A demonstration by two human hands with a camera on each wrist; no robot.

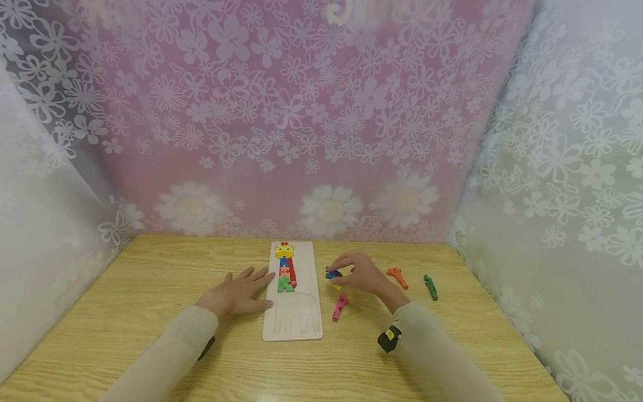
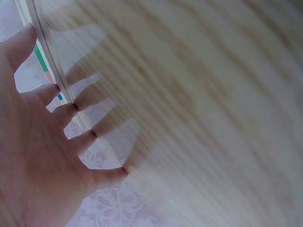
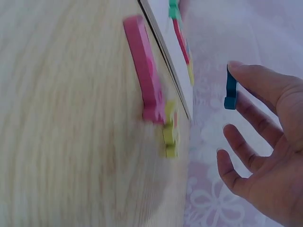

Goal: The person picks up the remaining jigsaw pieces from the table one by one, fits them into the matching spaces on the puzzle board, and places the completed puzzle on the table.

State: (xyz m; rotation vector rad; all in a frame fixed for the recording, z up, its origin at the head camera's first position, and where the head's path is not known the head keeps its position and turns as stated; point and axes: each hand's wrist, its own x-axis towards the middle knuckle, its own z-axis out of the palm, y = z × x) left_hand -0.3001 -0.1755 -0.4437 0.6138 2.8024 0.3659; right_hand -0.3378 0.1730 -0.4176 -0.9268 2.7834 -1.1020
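Note:
My right hand [image 1: 365, 274] pinches a blue puzzle piece [image 3: 231, 90] between thumb and index finger, raised above the table; the other fingers are loosely bent. Below it lie a yellow puzzle piece [image 3: 170, 135] and a pink puzzle piece [image 3: 144, 66]. A pale wooden puzzle board [image 1: 307, 268] lies to the left, with a giraffe's yellow head [image 1: 284, 252] and several coloured neck pieces [image 1: 285, 273] fitted in its upper part. The lower body and leg recess is bare. Spread out flat, my left hand [image 1: 236, 296] touches the board's left edge with thumb and fingertips.
An orange puzzle piece [image 1: 398, 277] and a green one [image 1: 430, 287] lie on the wooden table [image 1: 166, 279] to the right of my right hand. Flower-patterned cloth [image 1: 301, 111] hangs behind the table and along both sides.

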